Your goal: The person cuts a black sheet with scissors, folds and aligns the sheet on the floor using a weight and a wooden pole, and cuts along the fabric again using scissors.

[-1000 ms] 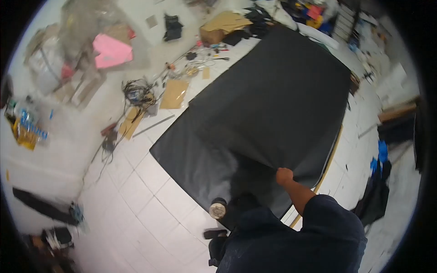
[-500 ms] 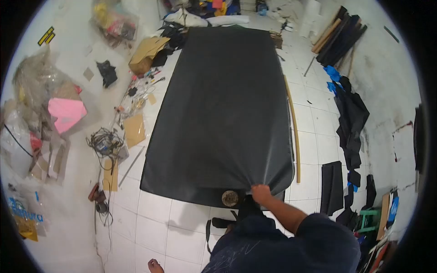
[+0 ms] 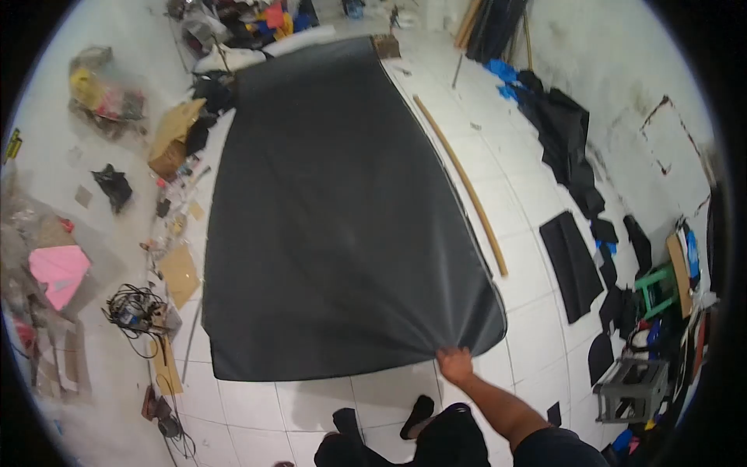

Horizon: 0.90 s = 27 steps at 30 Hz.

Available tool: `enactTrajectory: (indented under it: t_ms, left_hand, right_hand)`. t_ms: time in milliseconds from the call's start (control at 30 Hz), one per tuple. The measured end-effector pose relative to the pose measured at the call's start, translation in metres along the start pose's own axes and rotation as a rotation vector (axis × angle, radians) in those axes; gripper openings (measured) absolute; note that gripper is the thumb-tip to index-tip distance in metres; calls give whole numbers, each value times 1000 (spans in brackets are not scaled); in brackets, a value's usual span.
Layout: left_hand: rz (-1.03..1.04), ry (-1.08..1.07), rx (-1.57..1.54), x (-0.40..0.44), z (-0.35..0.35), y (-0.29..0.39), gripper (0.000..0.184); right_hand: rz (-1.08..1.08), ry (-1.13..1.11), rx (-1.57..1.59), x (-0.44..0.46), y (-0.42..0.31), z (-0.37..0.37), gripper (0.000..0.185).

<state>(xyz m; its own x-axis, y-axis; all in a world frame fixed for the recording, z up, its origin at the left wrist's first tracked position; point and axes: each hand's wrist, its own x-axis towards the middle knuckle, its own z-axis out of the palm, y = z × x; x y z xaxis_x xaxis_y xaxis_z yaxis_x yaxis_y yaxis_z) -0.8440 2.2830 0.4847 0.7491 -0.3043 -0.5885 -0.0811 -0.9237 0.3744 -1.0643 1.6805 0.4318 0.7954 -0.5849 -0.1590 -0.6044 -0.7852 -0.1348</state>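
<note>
A large black sheet, smooth like leatherette [image 3: 327, 226], lies spread across the white tiled floor. My right hand [image 3: 454, 364] is closed on its near edge, towards the right corner. Creases fan out over the material from that grip. At the bottom border a small sliver of what looks like my left hand [image 3: 282, 465] shows, away from the sheet; its fingers are hidden. My feet in dark socks [image 3: 420, 412] are on the tiles just short of the near edge.
A long tan tube [image 3: 463, 187] lies along the sheet's right side. Folded black material [image 3: 572, 265], a green stool [image 3: 657, 292] and a grey stool [image 3: 632, 389] are further right. Tangled cables [image 3: 136, 311] and cardboard [image 3: 179, 274] lie on the left.
My view has turned and shifted. The sheet's near edge lies differently, with my right hand still gripping it. The round tan disc seen near that edge is out of sight.
</note>
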Motion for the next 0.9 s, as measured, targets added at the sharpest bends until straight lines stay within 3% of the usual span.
enactTrajectory:
  t_ms: [33, 67, 100, 133, 167, 300, 433, 500, 533, 633, 667, 767, 900]
  left_hand:
    - [149, 26, 10, 45, 6, -23, 37]
    - [239, 4, 601, 111, 15, -85, 29]
    - [479, -34, 543, 154, 24, -95, 27]
    - [272, 35, 318, 194, 24, -93, 25]
    - [77, 119, 226, 216, 17, -43, 27]
    - [206, 254, 150, 346, 55, 4, 29]
    - [311, 100, -42, 441, 135, -1, 31]
    - [9, -173, -216, 443, 166, 29, 47]
    - [27, -167, -222, 445, 179, 31, 47]
    - [-165, -345, -571, 465, 195, 28, 76]
    - [-154, -343, -568, 474, 201, 25, 76]
    - [-148, -246, -1313, 505, 223, 18, 64]
    - [-68, -166, -1428, 524, 220, 28, 53]
  right_hand:
    - [-5, 6, -59, 5, 10, 19, 23]
    - [-36, 88, -8, 9, 23, 42, 22]
    - [11, 83, 35, 19, 34, 54, 21]
    - [42, 74, 32, 32, 46, 79, 20]
    - [71, 65, 30, 40, 65, 104, 20]
    - [34, 72, 78, 70, 107, 185, 28]
    - [42, 115, 151, 82, 132, 248, 28]
    - [71, 120, 143, 79, 139, 262, 30]
    - [101, 119, 146, 78, 142, 266, 32]
    - [135, 167, 121, 71, 156, 287, 33]
    - [140, 177, 121, 68, 158, 292, 33]
    - [181, 126, 61, 67, 161, 298, 39]
    - [178, 96, -107, 71, 125, 279, 43]
